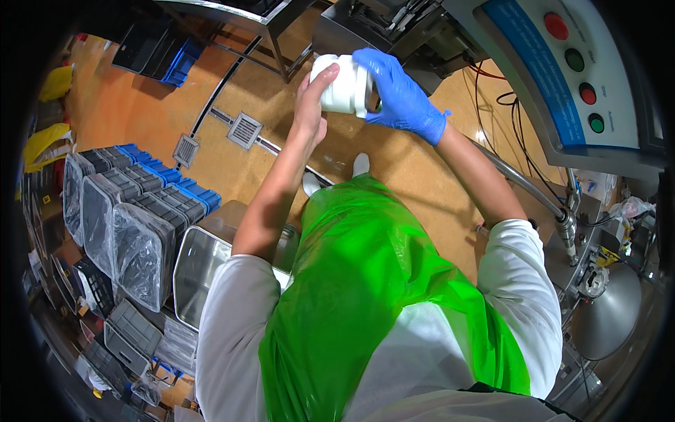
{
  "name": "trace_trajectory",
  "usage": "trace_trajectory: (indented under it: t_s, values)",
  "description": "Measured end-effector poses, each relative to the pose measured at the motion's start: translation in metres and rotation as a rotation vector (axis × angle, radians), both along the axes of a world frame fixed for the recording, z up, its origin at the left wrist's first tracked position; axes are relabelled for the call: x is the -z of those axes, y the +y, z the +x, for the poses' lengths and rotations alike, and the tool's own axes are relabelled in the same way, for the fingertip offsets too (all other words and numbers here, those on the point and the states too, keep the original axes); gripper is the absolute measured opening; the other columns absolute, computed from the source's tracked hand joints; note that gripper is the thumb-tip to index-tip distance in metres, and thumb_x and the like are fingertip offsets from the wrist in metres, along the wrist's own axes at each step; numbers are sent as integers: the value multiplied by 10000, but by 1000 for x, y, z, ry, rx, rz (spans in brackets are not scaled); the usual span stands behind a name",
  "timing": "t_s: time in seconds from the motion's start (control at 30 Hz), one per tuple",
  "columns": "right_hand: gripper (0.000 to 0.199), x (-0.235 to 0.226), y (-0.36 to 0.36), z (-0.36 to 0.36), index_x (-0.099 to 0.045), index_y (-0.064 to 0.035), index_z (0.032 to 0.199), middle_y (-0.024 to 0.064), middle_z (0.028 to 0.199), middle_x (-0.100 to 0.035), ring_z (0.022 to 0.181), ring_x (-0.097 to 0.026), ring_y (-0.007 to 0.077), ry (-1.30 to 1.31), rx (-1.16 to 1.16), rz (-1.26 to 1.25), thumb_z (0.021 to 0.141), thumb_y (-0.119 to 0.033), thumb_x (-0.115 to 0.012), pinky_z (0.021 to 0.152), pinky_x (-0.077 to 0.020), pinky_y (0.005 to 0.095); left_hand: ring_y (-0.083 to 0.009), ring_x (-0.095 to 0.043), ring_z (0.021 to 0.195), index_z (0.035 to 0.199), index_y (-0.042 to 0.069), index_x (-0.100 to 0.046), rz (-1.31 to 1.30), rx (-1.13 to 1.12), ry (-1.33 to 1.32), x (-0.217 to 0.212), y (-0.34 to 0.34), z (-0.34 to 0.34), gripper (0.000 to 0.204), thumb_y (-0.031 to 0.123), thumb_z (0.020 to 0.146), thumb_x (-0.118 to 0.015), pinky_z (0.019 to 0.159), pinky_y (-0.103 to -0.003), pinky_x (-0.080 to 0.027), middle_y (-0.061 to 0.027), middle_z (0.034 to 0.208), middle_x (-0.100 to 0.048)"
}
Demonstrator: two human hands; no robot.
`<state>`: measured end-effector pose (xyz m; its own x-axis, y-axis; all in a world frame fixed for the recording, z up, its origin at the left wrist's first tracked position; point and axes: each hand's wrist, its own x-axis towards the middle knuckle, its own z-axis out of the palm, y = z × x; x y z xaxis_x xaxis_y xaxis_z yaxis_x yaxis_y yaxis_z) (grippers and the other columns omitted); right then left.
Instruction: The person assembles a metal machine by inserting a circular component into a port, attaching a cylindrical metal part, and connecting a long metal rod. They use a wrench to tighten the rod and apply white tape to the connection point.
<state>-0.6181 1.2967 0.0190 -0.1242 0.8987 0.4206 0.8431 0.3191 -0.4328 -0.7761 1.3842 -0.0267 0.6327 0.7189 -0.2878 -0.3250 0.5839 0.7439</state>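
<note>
A white, rounded plastic-looking piece with a grooved rim (342, 86) is held up in front of me, between both hands; I cannot tell its exact kind. My left hand (313, 98), bare, grips its left side with the thumb across the near face. On the other side my right hand (403, 93), in a blue glove, wraps its fingers round the rim. Below hangs the green apron (365, 281) that I wear over a white shirt.
At the right stands a machine control panel (559, 70) with red and green buttons. Grey crates (144, 232) lined with clear plastic are stacked at left, beside a steel tub (197, 274). A floor drain (245, 131) and loose cables (517, 119) lie around.
</note>
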Motion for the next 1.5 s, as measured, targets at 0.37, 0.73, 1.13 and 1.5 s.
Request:
trace_trajectory:
  t_s: [0.37, 0.73, 1.13, 1.5]
  values:
    - [790, 18, -57, 51, -306, -122, 1435, 220, 1380, -408, 1211, -473, 389, 387, 395, -423, 794, -325, -721, 1024, -394, 419, -197, -574, 1002, 1227, -55, -422, 24, -19, 180, 57, -6, 13, 734, 376, 740, -761, 904, -325, -437, -168, 1100, -578]
    - [427, 75, -155, 96, -585, -150, 1066, 125, 944, -678, 874, -647, 317, -102, 755, -854, 729, -376, -718, 752, -499, 418, -268, -575, 1008, 1181, -99, -430, 174, -52, 346, 102, -90, 107, 901, 373, 559, -879, 875, -339, -467, -213, 1112, -561]
    - [342, 79, -134, 108, -626, -142, 932, 116, 818, -679, 783, -654, 321, -232, 875, -705, 731, -413, -678, 669, -498, 424, -199, -507, 1101, 1312, 3, -274, -125, -243, -41, 119, -123, 129, 880, 213, 671, -840, 971, -339, -401, -142, 1206, -492]
    - [421, 95, -70, 245, -635, -119, 873, 87, 770, -666, 726, -656, 295, -284, 1019, -552, 668, -474, -733, 641, -501, 405, -173, -630, 775, 982, -53, -603, -44, -459, -209, 85, -18, 300, 425, 171, 685, -810, 701, -304, -528, -124, 916, -660]
